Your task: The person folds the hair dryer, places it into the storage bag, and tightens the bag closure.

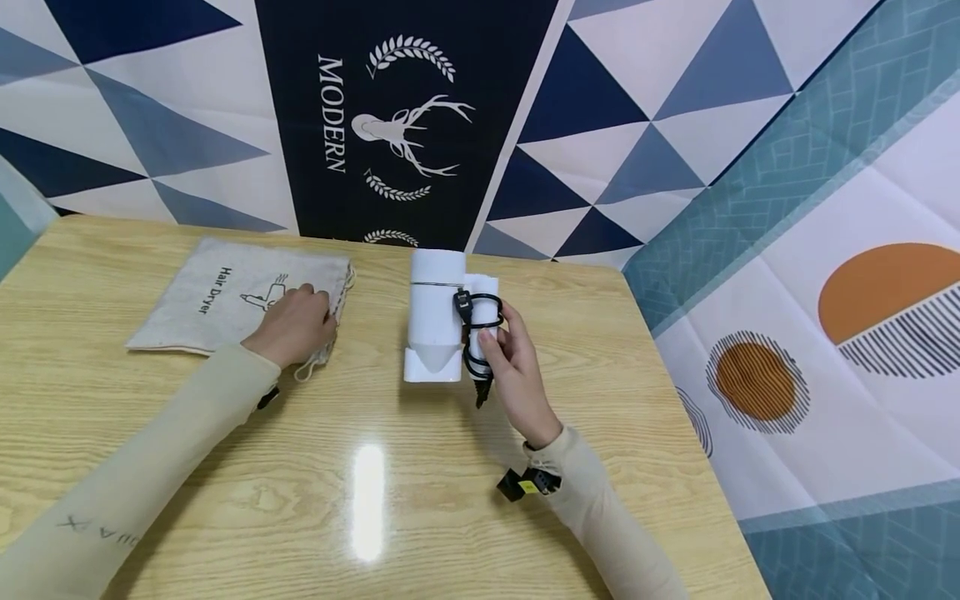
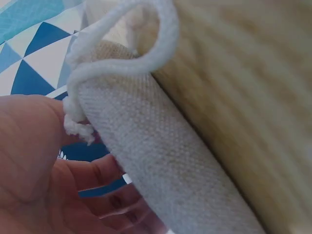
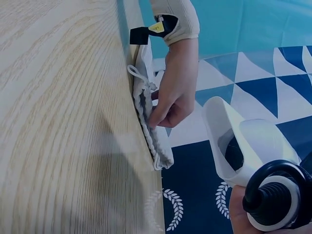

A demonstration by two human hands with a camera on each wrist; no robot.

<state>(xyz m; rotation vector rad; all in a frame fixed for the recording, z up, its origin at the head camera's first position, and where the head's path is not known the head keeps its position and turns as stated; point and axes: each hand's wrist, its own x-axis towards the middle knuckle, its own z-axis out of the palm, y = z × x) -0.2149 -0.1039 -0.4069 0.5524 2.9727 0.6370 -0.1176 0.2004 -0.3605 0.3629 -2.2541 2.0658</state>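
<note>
In the head view, the right hand point(image 1: 521, 383) grips the handle of the white hair dryer point(image 1: 437, 312), thumb in front; a black cord point(image 1: 467, 343) is wound around the handle; to the left, the drawstring bag point(image 1: 197, 287) lies flat on the wooden table point(image 1: 300, 508), printed "Hair Dryer", with the left hand point(image 1: 294, 327) at its gathered edge; in the left wrist view, bent fingers lie along the bag's side beside a white string loop point(image 2: 165, 39); the fingertips are partly hidden; in the right wrist view, the left hand appears to pinch the bag's mouth, while the dryer is raised off the table.
</note>
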